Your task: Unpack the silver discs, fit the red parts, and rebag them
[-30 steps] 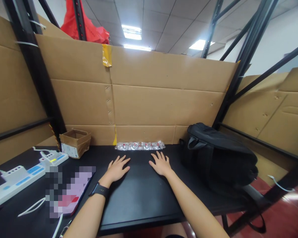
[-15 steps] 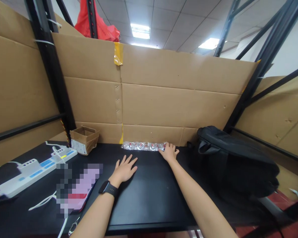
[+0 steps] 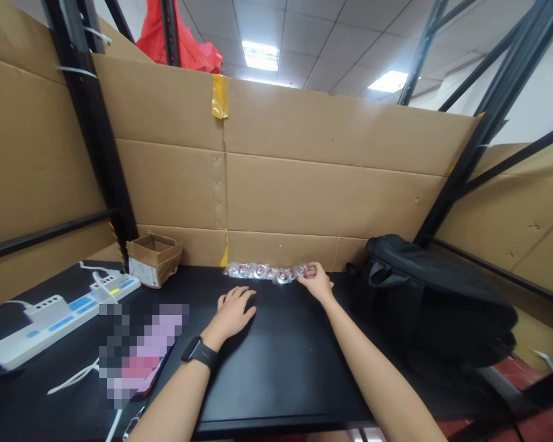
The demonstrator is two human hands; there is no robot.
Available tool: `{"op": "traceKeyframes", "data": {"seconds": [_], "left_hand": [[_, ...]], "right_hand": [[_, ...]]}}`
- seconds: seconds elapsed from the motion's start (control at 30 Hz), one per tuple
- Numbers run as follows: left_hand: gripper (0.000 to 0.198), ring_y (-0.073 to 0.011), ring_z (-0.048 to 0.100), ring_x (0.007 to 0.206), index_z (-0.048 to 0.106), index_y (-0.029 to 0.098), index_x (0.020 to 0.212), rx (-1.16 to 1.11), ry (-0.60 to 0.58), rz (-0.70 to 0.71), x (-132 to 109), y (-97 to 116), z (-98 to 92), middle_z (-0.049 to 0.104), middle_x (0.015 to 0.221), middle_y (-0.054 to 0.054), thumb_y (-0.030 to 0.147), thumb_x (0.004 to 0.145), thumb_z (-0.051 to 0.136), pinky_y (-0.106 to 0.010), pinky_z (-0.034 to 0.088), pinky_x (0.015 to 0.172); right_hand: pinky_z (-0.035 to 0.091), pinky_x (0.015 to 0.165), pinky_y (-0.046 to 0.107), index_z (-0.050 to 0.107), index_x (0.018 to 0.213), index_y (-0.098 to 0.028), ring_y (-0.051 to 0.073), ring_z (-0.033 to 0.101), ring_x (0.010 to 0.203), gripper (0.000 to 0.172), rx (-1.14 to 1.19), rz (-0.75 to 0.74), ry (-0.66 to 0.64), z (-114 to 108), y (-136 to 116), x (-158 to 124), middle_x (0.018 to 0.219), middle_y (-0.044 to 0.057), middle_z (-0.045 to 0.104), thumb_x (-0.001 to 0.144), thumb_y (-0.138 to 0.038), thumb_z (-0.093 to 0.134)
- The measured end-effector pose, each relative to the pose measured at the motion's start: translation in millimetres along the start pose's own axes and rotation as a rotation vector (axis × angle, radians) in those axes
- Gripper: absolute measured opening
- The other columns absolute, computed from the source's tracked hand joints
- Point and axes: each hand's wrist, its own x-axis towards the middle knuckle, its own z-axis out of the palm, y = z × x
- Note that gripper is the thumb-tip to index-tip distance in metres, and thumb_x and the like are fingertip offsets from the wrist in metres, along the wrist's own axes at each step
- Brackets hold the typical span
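A clear plastic strip of small round silver-and-red parts point(image 3: 262, 272) lies along the back of the black table point(image 3: 276, 368), against the cardboard wall. My right hand point(image 3: 319, 282) is closed on the strip's right end, which is lifted and bent slightly toward me. My left hand point(image 3: 233, 310) rests on the table a little in front of the strip's left half, fingers loosely curled, holding nothing. A dark watch point(image 3: 199, 353) is on my left wrist.
A black bag point(image 3: 437, 301) fills the right of the table. At the left stand a small open cardboard box point(image 3: 154, 258), a white power strip point(image 3: 59, 319) with cables, and a blurred purple flat object point(image 3: 141, 353). Cardboard walls and black rack posts enclose the table.
My right hand reached forward from the table middle to the strip's right end and closed on it, pulling that end slightly toward me. My left hand's fingers curled a little.
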Motion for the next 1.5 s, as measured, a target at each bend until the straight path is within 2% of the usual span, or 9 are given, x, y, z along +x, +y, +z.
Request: {"op": "traceKeyframes", "data": {"seconds": [0.13,0.27,0.53,0.73,0.93,1.03,1.13,1.33,1.5], "left_hand": [[0.035,-0.0246,0.055,0.123,0.058,0.032,0.126,-0.159,0.131,0.159,1.4,25.7,-11.1,0.061,0.132,-0.005,0.037,0.091,0.056,-0.043,0.039,0.100],[0.033,-0.0244,0.060,0.115,0.061,0.030,0.119,-0.217,0.178,0.171,-0.8,46.4,-13.0,0.068,0.122,-0.004,0.042,0.088,0.064,-0.040,0.038,0.095],[0.020,-0.0226,0.065,0.105,0.067,0.028,0.102,-0.185,0.288,0.042,-1.8,58.6,-11.2,0.074,0.106,-0.001,0.040,0.086,0.067,-0.040,0.033,0.094],[0.021,-0.0251,0.062,0.117,0.072,0.028,0.088,-0.143,0.249,0.044,-1.7,59.3,-11.1,0.076,0.103,-0.002,0.039,0.093,0.055,-0.042,0.031,0.097],[0.027,-0.0259,0.062,0.115,0.070,0.025,0.089,-0.207,0.231,-0.013,-1.1,57.6,-10.5,0.074,0.110,-0.005,0.043,0.094,0.050,-0.044,0.035,0.099],[0.027,-0.0260,0.060,0.118,0.068,0.025,0.086,-0.260,0.253,-0.043,-0.1,55.4,-10.8,0.073,0.109,-0.005,0.043,0.093,0.051,-0.042,0.039,0.098],[0.026,-0.0231,0.064,0.106,0.067,0.024,0.084,-0.352,0.261,-0.052,0.8,52.4,-12.3,0.073,0.103,-0.004,0.044,0.092,0.052,-0.036,0.045,0.091],[0.022,-0.0173,0.068,0.082,0.060,0.023,0.081,-0.449,0.263,-0.122,1.8,39.9,-20.4,0.075,0.085,0.001,0.041,0.092,0.052,-0.026,0.046,0.071],[0.017,-0.0132,0.059,0.055,0.054,0.026,0.102,-0.411,0.308,-0.224,2.1,29.8,-19.8,0.074,0.084,0.006,0.036,0.089,0.056,-0.028,0.046,0.070]], "right_hand": [[0.043,0.081,0.034,0.062,0.096,-0.020,0.020,0.063,0.077,0.040,0.569,0.014,-0.388,5.5,-14.8,-26.0,0.078,0.002,0.071,0.065,-0.041,0.077],[0.043,0.079,0.031,0.064,0.093,-0.020,0.017,0.061,0.073,0.036,0.719,0.025,-0.551,15.8,-31.1,-55.7,0.076,0.000,0.070,0.067,-0.039,0.081],[0.043,0.081,0.031,0.065,0.085,-0.019,0.017,0.060,0.078,0.026,0.794,0.003,-0.625,16.4,-41.5,-76.6,0.081,0.002,0.070,0.075,-0.041,0.077],[0.045,0.078,0.029,0.065,0.080,-0.019,0.015,0.059,0.074,0.019,0.792,0.041,-0.607,17.9,-43.4,-79.3,0.077,-0.001,0.066,0.076,-0.036,0.072],[0.047,0.077,0.031,0.063,0.081,-0.020,0.017,0.062,0.072,0.024,0.776,0.107,-0.609,16.6,-45.3,-82.1,0.076,0.001,0.068,0.083,-0.044,0.063],[0.048,0.081,0.033,0.064,0.088,-0.020,0.018,0.065,0.076,0.029,0.778,0.080,-0.629,15.5,-43.3,-83.9,0.080,0.002,0.072,0.080,-0.048,0.070],[0.049,0.083,0.034,0.065,0.094,-0.020,0.021,0.068,0.080,0.039,0.774,0.032,-0.669,16.7,-39.8,-84.4,0.083,0.003,0.074,0.068,-0.044,0.082],[0.050,0.080,0.035,0.070,0.091,-0.017,0.024,0.070,0.081,0.042,0.694,0.021,-0.591,19.0,-31.0,-76.7,0.085,0.008,0.076,0.068,-0.050,0.082],[0.049,0.073,0.033,0.070,0.092,-0.016,0.022,0.068,0.076,0.046,0.664,0.014,-0.506,17.3,-21.9,-69.0,0.081,0.007,0.075,0.066,-0.050,0.083]]}}
